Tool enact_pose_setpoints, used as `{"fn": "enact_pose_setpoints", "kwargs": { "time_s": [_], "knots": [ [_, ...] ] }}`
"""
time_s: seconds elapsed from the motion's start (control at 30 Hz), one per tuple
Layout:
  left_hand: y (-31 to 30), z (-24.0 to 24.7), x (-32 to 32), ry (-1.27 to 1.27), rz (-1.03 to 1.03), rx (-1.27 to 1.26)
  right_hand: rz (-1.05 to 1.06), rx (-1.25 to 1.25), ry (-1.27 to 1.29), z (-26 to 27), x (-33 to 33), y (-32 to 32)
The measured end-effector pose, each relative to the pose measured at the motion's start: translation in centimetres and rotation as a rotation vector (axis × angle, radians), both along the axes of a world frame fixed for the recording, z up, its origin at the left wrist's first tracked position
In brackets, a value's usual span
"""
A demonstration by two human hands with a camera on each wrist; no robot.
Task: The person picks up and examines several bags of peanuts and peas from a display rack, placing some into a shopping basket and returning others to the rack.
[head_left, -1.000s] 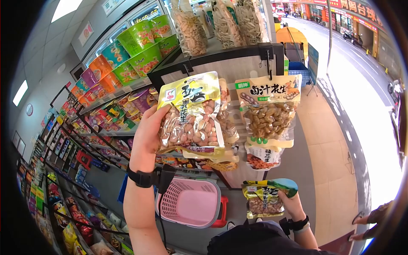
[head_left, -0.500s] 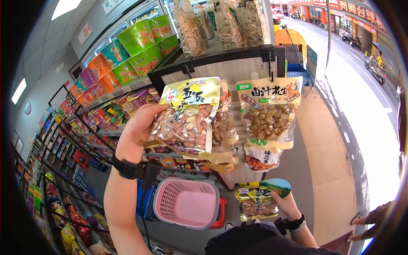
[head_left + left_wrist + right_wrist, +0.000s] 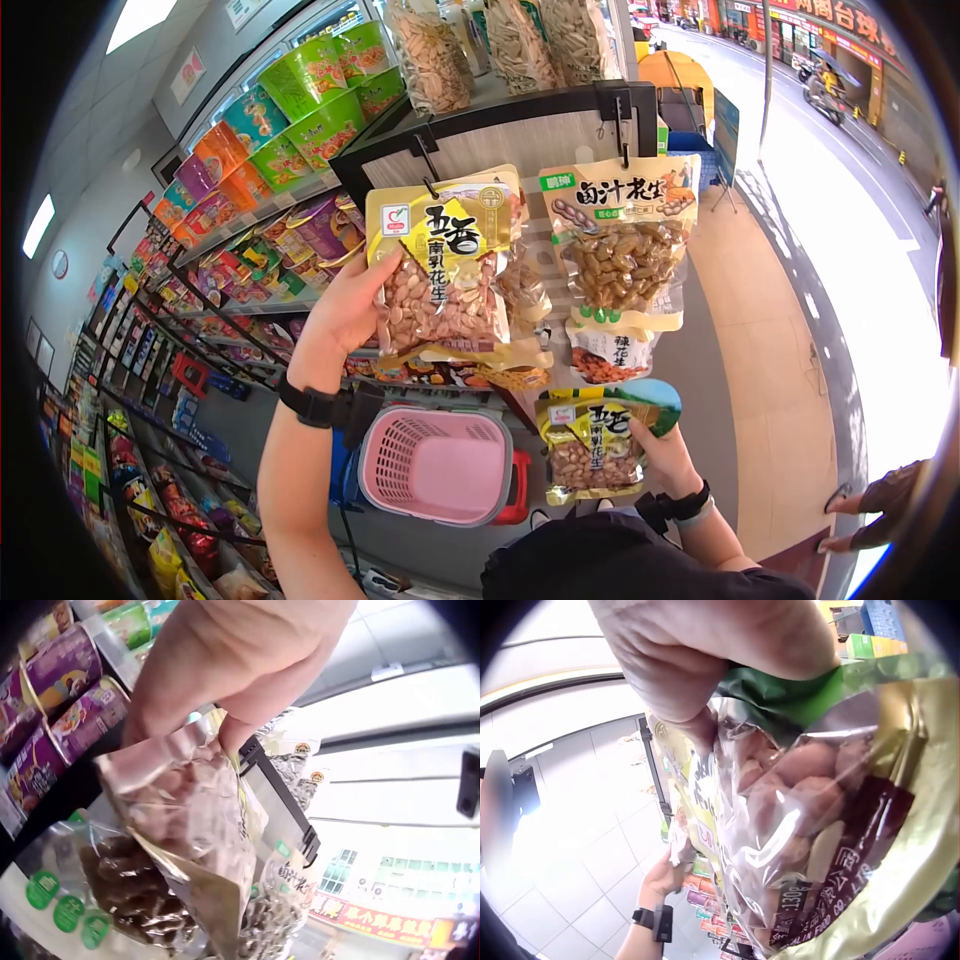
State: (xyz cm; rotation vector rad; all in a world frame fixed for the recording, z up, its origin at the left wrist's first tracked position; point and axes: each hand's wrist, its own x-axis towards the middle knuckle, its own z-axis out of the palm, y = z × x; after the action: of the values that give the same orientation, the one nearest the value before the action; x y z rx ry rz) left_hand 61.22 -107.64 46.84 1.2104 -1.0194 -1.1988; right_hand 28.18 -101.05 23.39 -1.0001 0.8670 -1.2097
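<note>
Left hand (image 3: 345,310): raised at the rack (image 3: 540,130), thumb in front and fingers behind, clamped on the left edge of the yellow bag (image 3: 445,265).
Yellow bag: upright, its top edge at the peg (image 3: 428,160), lying over more bags on that peg. Whether its hole sits on the peg I cannot tell; the header hides it.
Right hand (image 3: 665,460): low, fingers curled round the top right corner of the green-top bag (image 3: 595,450).
Green-top bag: held in the air just right of the pink basket (image 3: 385,450), apart from it.
Handling, my judgement: keep the yellow bag's header level and square to the peg, and slide it along the peg's line rather than tugging down. The side grip is fair, but a pinch nearer the top would steer the hole better.
Writing, yellow bag: 五香 large, 南乳花生 beneath, red-and-white logo at top left.
Writing, green-top bag: 五香 on the front; the right wrist view shows "130g".
Neighbour bag (image 3: 620,240): 卤汁花生 on a cream header.
Small bag (image 3: 605,355) below it: 辣花生.
</note>
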Motion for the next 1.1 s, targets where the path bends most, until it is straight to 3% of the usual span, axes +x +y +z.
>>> {"fn": "enact_pose_setpoints", "kwargs": {
  "time_s": [0.07,0.13,0.2,0.27,0.33,0.4,0.47,0.53,0.57,0.7,0.8,0.87,1.1],
  "knots": [
    [0.9,-1.7,0.1,-0.043,0.098,-0.071,0.012,0.096,-0.126,0.9,0.2,-0.4],
    [2.8,-3.4,-0.6,-0.738,0.614,-0.445,0.025,0.076,-0.181,1.2,0.6,-0.8],
    [6.0,-5.0,-4.0,-0.695,0.555,-0.55,0.032,0.089,-0.268,1.6,1.1,-0.9],
    [9.1,-7.3,-6.7,-0.934,0.32,-0.376,0.034,0.088,-0.315,3.0,2.1,-0.8],
    [10.3,-10.2,-8.3,-0.948,0.066,-0.333,0.086,0.132,-0.362,3.2,2.6,-0.8],
    [10.8,-12.1,-9.4,-0.675,-0.086,-0.155,0.073,0.126,-0.385,4.1,3.8,-0.7],
    [10.9,-12.9,-10.4,-0.588,-0.039,-0.206,0.12,0.158,-0.392,3.9,4.1,-0.8],
    [10.6,-13.2,-11.1,-0.208,0.079,-0.189,0.11,0.131,-0.364,3.9,4.2,-0.9],
    [10.5,-12.8,-11.4,-0.159,0.102,-0.214,0.097,0.097,-0.399,3.9,4.4,-0.8],
    [9.1,-10.6,-11.3,-0.361,0.052,-0.305,0.026,0.103,-0.439,4.3,2.9,-0.6],
    [7.4,-7.4,-11.9,-0.311,0.043,-0.407,-0.007,0.154,-0.448,2.9,0.7,-0.6],
    [6.0,-4.0,-13.2,-0.192,0.031,-0.428,-0.029,0.207,-0.479,4.1,-0.1,0.2],
    [-1.2,0.4,-16.2,0.13,-0.055,-0.448,-0.15,0.278,-0.487,2.5,-2.0,1.5]
  ]
}}
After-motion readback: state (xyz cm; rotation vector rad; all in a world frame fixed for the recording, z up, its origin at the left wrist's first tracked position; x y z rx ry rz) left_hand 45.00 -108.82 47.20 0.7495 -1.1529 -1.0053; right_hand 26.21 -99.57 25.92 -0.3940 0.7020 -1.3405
